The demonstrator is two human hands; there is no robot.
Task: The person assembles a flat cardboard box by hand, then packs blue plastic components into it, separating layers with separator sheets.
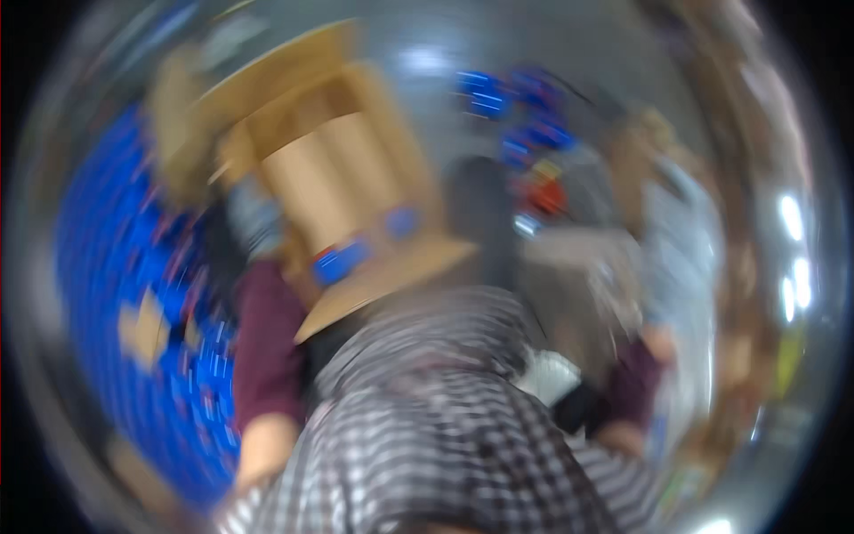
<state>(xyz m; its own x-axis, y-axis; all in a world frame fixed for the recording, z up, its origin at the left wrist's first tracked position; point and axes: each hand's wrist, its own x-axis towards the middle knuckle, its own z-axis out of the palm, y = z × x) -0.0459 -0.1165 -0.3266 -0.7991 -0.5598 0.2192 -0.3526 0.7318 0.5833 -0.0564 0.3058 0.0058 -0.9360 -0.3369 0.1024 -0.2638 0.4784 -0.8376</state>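
Note:
A tall open cardboard box (418, 169) stands in front of me with its flaps out. Inside it are a brown cardboard sheet (334, 169) and two small blue packs (341, 262) by the near wall. My left hand (254, 216), which looks covered by a grey glove, is at the box's left side; motion smears its fingers, so a grip cannot be made out. Low on the right, my right hand (658, 343) comes out of a maroon sleeve beside pale, see-through plastic film (680, 240). Its fingers are blurred too.
Many blue packs (116, 258) are massed on the left, with a torn cardboard piece (144, 329) among them. Ahead, several blue items (534, 107) and a red item (544, 191) lie on the grey floor (400, 53). A brownish, bag-like bundle (578, 276) sits right of my legs.

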